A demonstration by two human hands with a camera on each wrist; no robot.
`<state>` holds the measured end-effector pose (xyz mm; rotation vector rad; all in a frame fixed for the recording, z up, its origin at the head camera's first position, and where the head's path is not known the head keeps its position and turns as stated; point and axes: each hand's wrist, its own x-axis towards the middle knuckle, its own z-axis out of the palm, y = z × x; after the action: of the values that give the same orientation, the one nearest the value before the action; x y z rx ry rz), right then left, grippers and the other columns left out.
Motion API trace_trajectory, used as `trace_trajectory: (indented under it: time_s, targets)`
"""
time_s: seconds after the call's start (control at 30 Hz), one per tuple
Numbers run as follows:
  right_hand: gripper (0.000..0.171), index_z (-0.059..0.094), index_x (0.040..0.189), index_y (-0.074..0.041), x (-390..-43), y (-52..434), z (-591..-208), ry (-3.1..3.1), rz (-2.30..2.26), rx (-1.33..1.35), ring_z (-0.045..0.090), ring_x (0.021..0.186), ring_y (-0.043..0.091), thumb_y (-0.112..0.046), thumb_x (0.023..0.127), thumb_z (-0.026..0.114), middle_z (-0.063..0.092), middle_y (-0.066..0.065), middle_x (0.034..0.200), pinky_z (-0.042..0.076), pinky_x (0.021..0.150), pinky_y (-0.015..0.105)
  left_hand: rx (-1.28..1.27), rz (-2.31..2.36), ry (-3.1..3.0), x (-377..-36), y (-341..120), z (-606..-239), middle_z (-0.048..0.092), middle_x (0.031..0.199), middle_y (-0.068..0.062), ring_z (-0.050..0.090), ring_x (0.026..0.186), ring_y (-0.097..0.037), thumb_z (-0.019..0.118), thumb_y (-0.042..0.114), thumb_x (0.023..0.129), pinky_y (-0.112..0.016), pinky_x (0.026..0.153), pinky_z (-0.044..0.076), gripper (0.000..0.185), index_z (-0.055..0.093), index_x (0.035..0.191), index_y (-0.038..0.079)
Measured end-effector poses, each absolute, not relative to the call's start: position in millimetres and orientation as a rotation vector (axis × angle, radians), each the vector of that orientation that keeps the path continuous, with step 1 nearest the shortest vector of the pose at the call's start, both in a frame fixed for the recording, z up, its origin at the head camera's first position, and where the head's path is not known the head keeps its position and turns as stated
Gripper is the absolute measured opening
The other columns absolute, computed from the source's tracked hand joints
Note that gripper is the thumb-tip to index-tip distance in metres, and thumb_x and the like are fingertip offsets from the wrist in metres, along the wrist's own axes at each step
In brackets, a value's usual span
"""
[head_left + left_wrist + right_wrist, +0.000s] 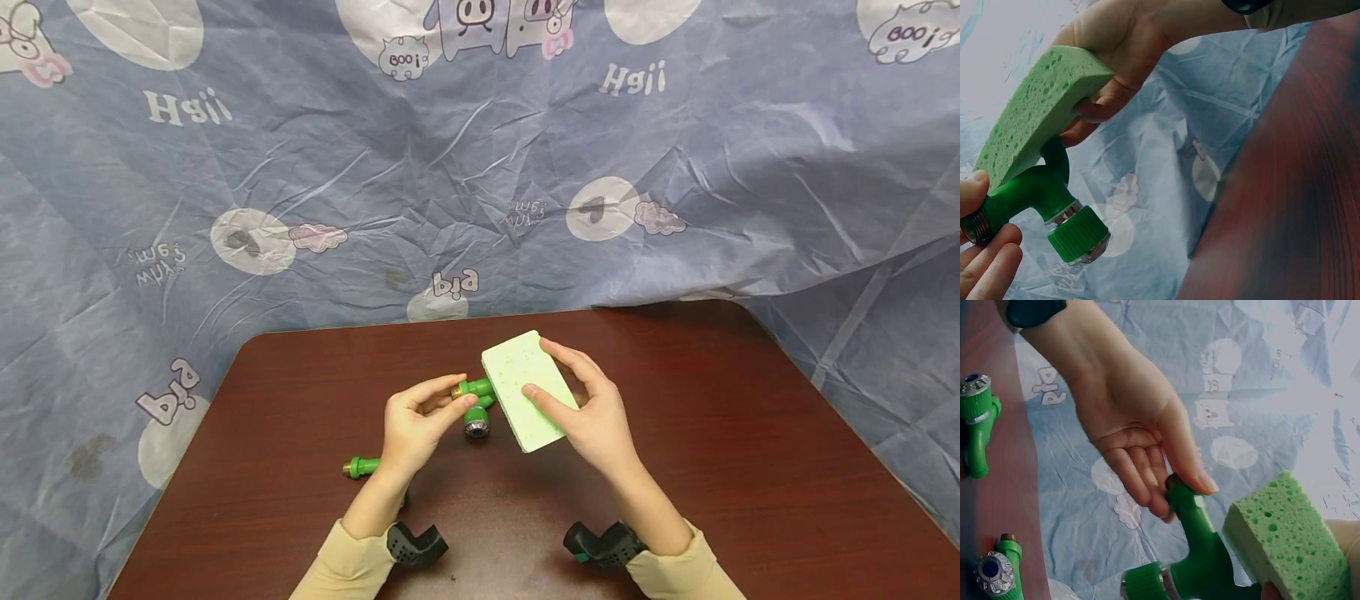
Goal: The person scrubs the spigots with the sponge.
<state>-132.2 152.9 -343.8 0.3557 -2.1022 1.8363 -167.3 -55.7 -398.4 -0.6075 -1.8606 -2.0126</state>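
Pinching green tap by its threaded end in left hand, above desk; gripping pale-green sponge close beside in right hand. Probably at wiping; next, steady tap, press sponge along it.

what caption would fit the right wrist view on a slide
Left hand pinching a green tap at one end beside a green sponge, with two more green taps on the table.
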Motion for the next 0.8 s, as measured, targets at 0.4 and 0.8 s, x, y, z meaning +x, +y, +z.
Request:
trace_trajectory:
  time_s: [0.4, 0.8]
  targets:
    - [0.05, 0.057, 0.124, 0.004, -122, 150, -322, -2.166, 1.784, 0.329, 0.06, 0.066, 0.009, 0.009, 0.076, 0.072, 0.057, 0.015, 0.117, 0.054, 0.049, 0.027, -0.616, -2.036, -1.839, -166, -58, -395, 0.07, 0.088, -0.011, 0.067, 0.073, -0.01, 0.075, -0.008, 0.074, -0.026, 0.063, 0.057, 0.028, 0.067, 0.1, -0.013]
    - [0.05, 0.057, 0.122, 0.005, -119, 140, -327, -2.128, 1.746, 0.367, 0.062, 0.061, 0.012, 0.009, 0.075, 0.073, 0.056, 0.017, 0.118, 0.055, 0.049, 0.03, -0.616, -2.019, -1.854, -152, -53, -373, 0.065, 0.086, -0.03, 0.066, 0.073, -0.01, 0.071, -0.014, 0.074, -0.024, 0.064, 0.056, 0.026, 0.065, 0.099, -0.016]
